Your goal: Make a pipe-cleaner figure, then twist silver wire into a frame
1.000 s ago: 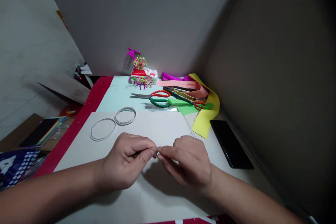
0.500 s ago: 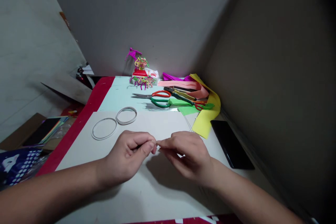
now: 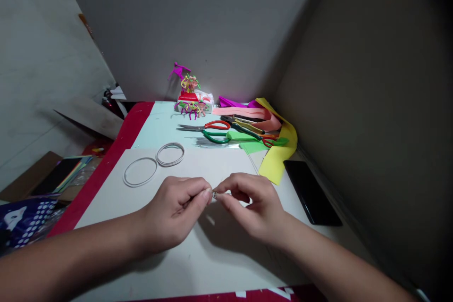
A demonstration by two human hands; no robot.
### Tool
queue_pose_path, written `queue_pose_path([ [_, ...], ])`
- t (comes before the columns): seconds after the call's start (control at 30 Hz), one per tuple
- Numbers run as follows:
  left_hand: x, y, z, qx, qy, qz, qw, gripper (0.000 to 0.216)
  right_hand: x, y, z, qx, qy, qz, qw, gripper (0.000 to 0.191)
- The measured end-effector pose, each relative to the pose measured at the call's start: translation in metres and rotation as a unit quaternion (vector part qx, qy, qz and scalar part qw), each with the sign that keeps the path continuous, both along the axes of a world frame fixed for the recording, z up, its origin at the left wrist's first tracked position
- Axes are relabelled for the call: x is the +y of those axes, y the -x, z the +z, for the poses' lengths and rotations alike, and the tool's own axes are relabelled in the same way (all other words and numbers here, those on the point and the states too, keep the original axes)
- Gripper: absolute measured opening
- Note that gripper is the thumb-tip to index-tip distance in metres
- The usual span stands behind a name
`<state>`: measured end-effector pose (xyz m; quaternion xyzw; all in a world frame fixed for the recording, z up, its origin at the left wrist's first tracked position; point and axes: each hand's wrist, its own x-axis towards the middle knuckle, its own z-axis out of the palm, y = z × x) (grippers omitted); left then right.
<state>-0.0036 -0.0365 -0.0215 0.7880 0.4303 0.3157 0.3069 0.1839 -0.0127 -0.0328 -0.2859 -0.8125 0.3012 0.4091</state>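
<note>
Small wire-like piece [image 3: 214, 195], mostly hidden, sits between both hands above the tabletop [image 3: 101, 170], toward its near edge. Left hand [image 3: 179, 210] grips it, fingers curled; right hand [image 3: 260, 205] pinches it, thumb to index. Wire rings [image 3: 170, 165] lie toward left edge, scissors [image 3: 202, 129] toward far edge, phone [image 3: 313, 193] near right edge.

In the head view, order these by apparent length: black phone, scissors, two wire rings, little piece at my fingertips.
1. Black phone
2. Scissors
3. Wire rings: left looks wider but lies nearer, so unranked between themselves
4. Little piece
</note>
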Motion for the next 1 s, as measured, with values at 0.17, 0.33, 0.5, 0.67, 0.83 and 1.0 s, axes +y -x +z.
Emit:
queue_pose_path([
  [0.17, -0.006, -0.003, -0.002, 0.06, -0.058, 0.012, 0.996, 0.017, -0.004, 0.005, 0.006, 0.009, 0.266, -0.017, 0.964, 0.011],
  [0.33, -0.008, -0.005, -0.002, 0.134, -0.064, 0.021, 0.989, 0.026, -0.008, 0.009, 0.007, -0.004, 0.302, -0.021, 0.953, 0.009],
  [0.5, -0.011, -0.005, -0.008, 0.22, -0.095, 0.032, 0.97, 0.029, -0.009, 0.012, 0.004, -0.011, 0.325, -0.008, 0.946, 0.011],
  [0.67, -0.009, -0.005, -0.011, 0.271, -0.121, 0.048, 0.954, 0.027, -0.007, 0.013, -0.002, -0.029, 0.305, -0.009, 0.952, 0.011],
  [0.83, -0.006, -0.008, -0.004, 0.27, 0.021, 0.047, 0.961, 0.031, -0.006, 0.017, -0.01, -0.039, 0.32, -0.018, 0.947, 0.01],
  [1.0, -0.002, -0.009, 0.0, 0.28, 0.108, 0.031, 0.953, 0.036, -0.004, 0.019, -0.014, -0.05, 0.352, -0.01, 0.935, 0.011],
])
